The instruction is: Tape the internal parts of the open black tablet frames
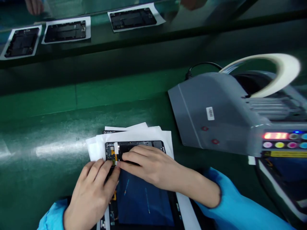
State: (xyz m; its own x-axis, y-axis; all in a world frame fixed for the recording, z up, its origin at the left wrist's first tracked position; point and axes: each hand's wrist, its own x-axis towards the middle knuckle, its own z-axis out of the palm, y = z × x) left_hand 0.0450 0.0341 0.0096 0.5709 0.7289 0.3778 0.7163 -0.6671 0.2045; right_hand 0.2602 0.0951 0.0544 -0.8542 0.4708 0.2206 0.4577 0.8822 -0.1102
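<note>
Well beyond the left hand, on the dark belt at the back, three opened black devices on white sheets (pixel 65 31) lie in a row, and another person's hand (pixel 35 6) shows at the top edge above the leftmost one. The left hand (pixel 93 191), in a light blue sleeve (pixel 51 217), rests low on the green bench (pixel 48 153) with its fingers drawn close together. Their tips sit on the upper left corner of the opened black-framed tablet with a dark blue panel (pixel 144 201). Whether they pinch anything there cannot be told, since the fingers hide the spot. Just past those fingertips a short white strip of tape (pixel 116 148) runs across the tablet's exposed electronics, beside small orange flex parts. The tablet lies directly under both hands, on a loose stack of white paper sheets (pixel 134 132) that juts out beyond the fingers. The right hand (pixel 148 166) reaches across from the right with its fingers stretched flat and side by side. It presses down on the tablet's black upper part and clasps nothing, and its fingertips meet the left hand's at the lower end of the strip. To the right of the right hand, near but apart, stands a grey box-shaped tape dispenser machine (pixel 211 111) with a red lit display and round coloured buttons. A large white roll of tape (pixel 275 64) sits on top of it.
</note>
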